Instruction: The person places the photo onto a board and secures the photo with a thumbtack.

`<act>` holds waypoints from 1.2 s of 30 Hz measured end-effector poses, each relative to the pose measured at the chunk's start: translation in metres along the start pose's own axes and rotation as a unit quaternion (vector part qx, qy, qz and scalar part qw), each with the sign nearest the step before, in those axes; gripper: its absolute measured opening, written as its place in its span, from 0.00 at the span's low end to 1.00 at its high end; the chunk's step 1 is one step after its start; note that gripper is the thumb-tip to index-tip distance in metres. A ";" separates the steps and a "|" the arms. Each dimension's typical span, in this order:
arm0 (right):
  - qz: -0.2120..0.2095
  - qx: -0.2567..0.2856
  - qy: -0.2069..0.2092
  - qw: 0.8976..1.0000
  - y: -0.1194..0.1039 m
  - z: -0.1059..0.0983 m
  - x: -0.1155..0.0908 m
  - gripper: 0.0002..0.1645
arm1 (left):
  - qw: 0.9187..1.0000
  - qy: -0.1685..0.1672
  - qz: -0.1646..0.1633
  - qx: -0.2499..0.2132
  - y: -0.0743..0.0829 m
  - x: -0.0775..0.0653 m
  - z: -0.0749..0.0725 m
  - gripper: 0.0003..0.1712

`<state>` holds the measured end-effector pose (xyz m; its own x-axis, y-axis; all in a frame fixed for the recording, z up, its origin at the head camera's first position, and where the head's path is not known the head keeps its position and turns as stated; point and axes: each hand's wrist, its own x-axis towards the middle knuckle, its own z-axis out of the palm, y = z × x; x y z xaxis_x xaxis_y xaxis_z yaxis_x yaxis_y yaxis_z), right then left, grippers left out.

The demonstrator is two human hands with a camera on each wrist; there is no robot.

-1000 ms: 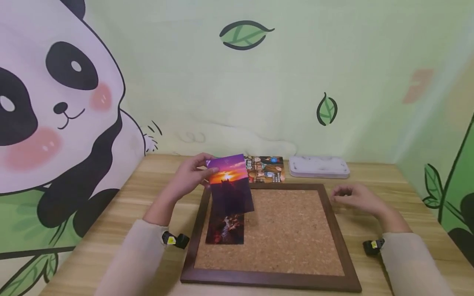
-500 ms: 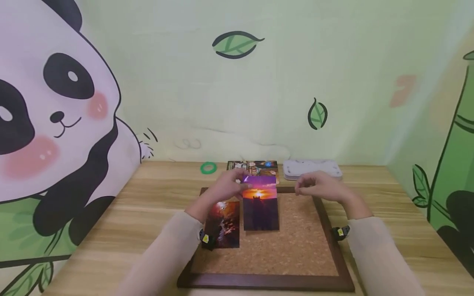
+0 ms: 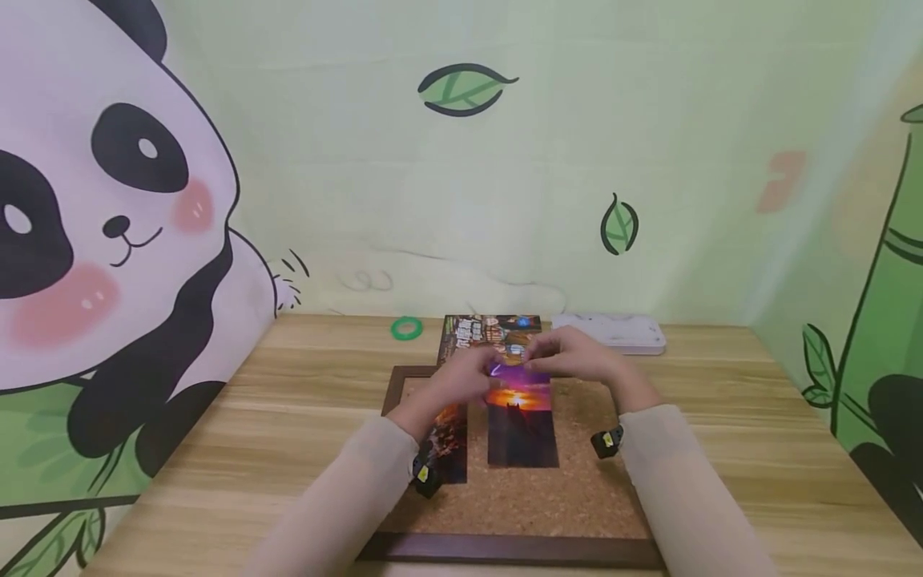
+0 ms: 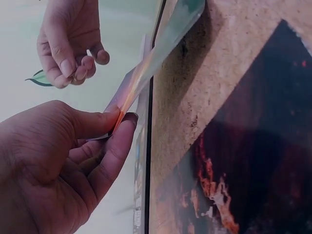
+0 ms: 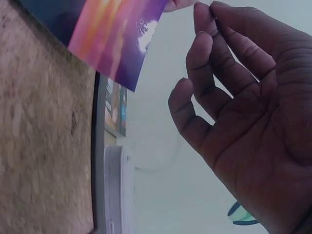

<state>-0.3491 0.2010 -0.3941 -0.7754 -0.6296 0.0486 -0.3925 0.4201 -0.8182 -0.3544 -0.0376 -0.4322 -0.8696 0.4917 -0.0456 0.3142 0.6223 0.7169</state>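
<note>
My left hand (image 3: 465,381) pinches the top left of a sunset photo card (image 3: 522,437) between thumb and fingers. The card hangs over a cork board (image 3: 548,505) with a dark wooden frame; in the left wrist view it bends and stands off the cork. A darker reddish photo card (image 3: 454,461) lies at the board's left, partly covered by my left arm. At the sunset card's top edge is my right hand (image 3: 570,354). Its thumb and index fingertips (image 5: 204,13) meet in the right wrist view; I cannot tell whether something small sits between them.
Behind the board lie more printed cards (image 3: 461,330), partly hidden by my hands. A white flat case (image 3: 634,335) stands to their right, and a green ring (image 3: 407,328) to their left. A patterned wall (image 3: 346,200) rises at the table's back edge.
My left hand has carried the sunset card rightward from above the reddish card to the board's middle. My right hand has come in from the right of the board to the card's top edge.
</note>
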 end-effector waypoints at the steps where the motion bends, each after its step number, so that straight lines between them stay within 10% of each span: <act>1: 0.004 0.001 0.000 1.000 0.001 0.001 0.002 0.12 | 1.000 -0.002 -0.003 -0.001 -0.001 0.000 0.001 0.21; 8: 0.026 0.013 0.002 1.000 0.008 0.006 0.009 0.14 | 1.000 -0.003 -0.012 0.011 -0.004 0.003 0.002 0.18; 17: 0.042 0.036 0.004 0.998 0.027 0.019 0.020 0.13 | 0.987 -0.008 -0.004 0.160 -0.011 0.007 0.009 0.20; 36: 0.041 -0.016 -0.009 0.999 0.049 0.042 0.015 0.06 | 0.992 0.014 -0.002 0.124 -0.036 -0.007 0.016 0.20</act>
<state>-0.3590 0.1843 -0.4574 -0.7968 -0.6035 -0.0291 -0.3429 0.4913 -0.8007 -0.3535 -0.0531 -0.4688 -0.8797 0.4748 -0.0263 0.3922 0.7559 0.5242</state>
